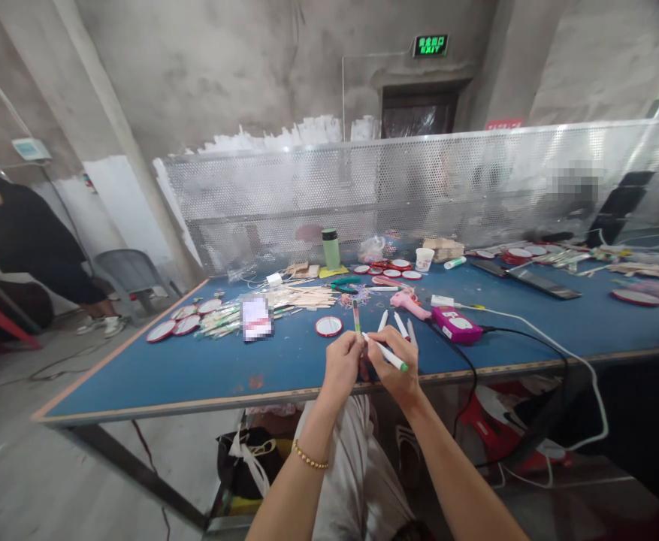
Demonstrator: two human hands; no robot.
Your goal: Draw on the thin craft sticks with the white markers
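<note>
My left hand (343, 362) pinches a flat wooden stick (356, 315) upright at the table's front edge; reddish and green colouring shows on the stick. In my right hand (395, 364) is a white marker (386, 352) with a green end, held like a pen, its tip close to the stick. Whether the tip touches the stick I cannot tell. Just beyond my right hand lie several white markers (401, 324). A round white disc with a red rim (329, 326) rests left of the stick.
Bundles of wooden sticks (306, 297), a phone (257, 318) and red-rimmed discs (187, 324) lie to the left. Behind stand a green tumbler (331, 249) and paper cup (424, 259). A pink glue gun (411, 305), purple box (456, 324) and cables are at right. A person (30, 225) is far left.
</note>
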